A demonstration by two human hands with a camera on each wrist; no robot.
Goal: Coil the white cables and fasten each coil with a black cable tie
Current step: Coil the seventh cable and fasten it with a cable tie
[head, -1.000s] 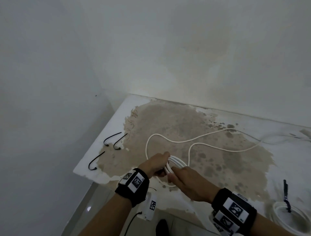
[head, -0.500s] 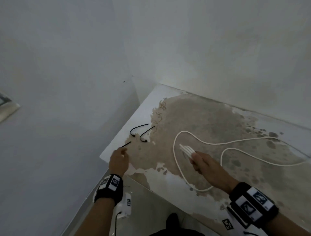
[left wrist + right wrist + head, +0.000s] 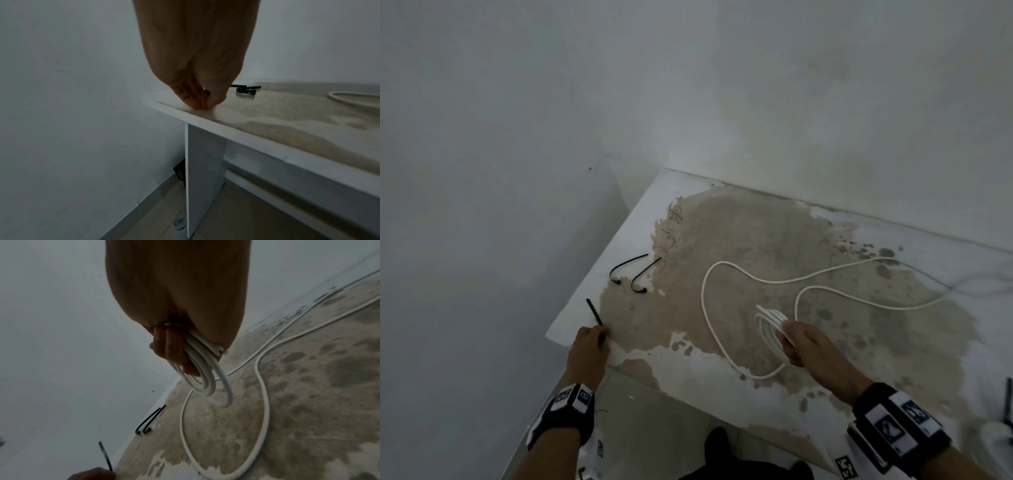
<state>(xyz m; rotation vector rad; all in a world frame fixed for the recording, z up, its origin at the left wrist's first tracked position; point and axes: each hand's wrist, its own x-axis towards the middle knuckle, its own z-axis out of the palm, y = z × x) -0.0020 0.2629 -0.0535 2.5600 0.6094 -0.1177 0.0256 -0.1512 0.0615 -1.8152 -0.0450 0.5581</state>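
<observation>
A black cable tie (image 3: 594, 312) was pinched off the desk (image 3: 825, 407) in the left grip (image 3: 589, 349) while the half-wound white cable (image 3: 770, 323) was clasped in the right grip (image 3: 803, 344), so more winding seemed needed before fastening.

A white bench (image 3: 722, 394) stands in the corner of a room, its top worn over most of the middle to a rough brown patch (image 3: 750, 246) with darker grey spots toward the right. Plain pale walls (image 3: 756, 85) meet behind it and on the left. Under the near left end a flat white panel leg (image 3: 203, 162) goes down to a pale tiled floor (image 3: 236, 216). A skirting strip (image 3: 148, 196) runs along the foot of the left wall, and something small and dark (image 3: 180, 170) sits low behind the leg, too dim to make out
</observation>
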